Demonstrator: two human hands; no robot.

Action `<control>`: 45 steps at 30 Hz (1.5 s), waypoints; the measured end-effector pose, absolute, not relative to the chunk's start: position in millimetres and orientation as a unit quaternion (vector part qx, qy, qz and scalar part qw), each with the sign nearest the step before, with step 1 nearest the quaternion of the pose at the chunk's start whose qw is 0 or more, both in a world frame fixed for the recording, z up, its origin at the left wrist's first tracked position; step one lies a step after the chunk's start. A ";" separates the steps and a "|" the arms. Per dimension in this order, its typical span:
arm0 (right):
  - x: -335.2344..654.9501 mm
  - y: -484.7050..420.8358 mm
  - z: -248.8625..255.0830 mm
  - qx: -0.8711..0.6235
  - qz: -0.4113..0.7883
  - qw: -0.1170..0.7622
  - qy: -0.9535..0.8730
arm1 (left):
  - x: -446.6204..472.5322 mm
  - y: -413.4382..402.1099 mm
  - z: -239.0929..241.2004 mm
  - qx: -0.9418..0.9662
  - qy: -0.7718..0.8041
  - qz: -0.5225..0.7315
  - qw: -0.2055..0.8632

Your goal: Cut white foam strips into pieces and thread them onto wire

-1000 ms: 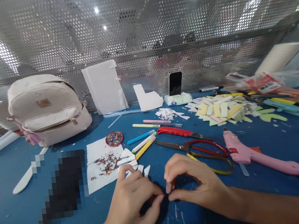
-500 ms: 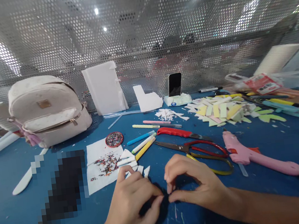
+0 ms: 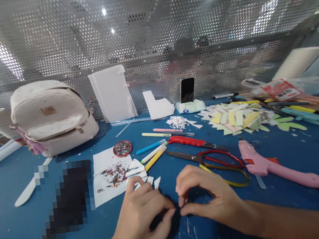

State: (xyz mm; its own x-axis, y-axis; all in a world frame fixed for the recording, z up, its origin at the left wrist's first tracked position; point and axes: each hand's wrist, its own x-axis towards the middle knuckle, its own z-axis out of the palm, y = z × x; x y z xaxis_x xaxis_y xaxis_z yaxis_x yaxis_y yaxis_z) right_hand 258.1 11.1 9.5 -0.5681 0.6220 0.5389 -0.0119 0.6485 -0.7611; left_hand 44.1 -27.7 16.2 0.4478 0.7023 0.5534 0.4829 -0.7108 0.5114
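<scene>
Low over the blue table, my left hand (image 3: 148, 214) is closed with thumb and forefinger pinched together. Facing it across a small gap, my right hand (image 3: 203, 195) has its fingers curled towards the thumb. Whatever lies between the fingertips of either hand is too small or hidden to make out. Small white foam-like pieces (image 3: 157, 183) lie just beyond my left hand. Past my right hand are scissors (image 3: 191, 157) with red and yellowish handles. A paper sheet (image 3: 104, 194) bears dark, colourful bits, and a round red-rimmed dish (image 3: 122, 148) of similar bits sits at its top edge.
Markers (image 3: 150, 147) and a red-handled cutter (image 3: 185, 141) lie mid-table. At right are a pink glue gun (image 3: 282, 170) and a heap of pastel strips (image 3: 234, 116). A phone (image 3: 187, 90) leans at the back. A pale backpack (image 3: 52, 121) stands left, before a perforated metal screen (image 3: 143, 32).
The whole view has shifted very slightly. Both hands keep almost the same pose and place; nothing on the table has visibly moved.
</scene>
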 end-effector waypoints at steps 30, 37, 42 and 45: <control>258.1 9.4 12.0 -0.181 0.375 0.414 -0.809 | 43.2 -27.7 12.6 0.840 0.353 0.383 0.151; 257.7 9.8 13.0 -0.181 0.378 0.410 -0.810 | 44.0 -28.5 17.1 0.849 0.354 0.367 0.141; 256.9 11.1 13.3 -0.183 0.380 0.412 -0.808 | 43.7 -29.2 17.4 0.851 0.351 0.366 0.139; 257.2 10.2 13.3 -0.187 0.384 0.411 -0.805 | 42.7 -28.7 18.3 0.852 0.349 0.364 0.136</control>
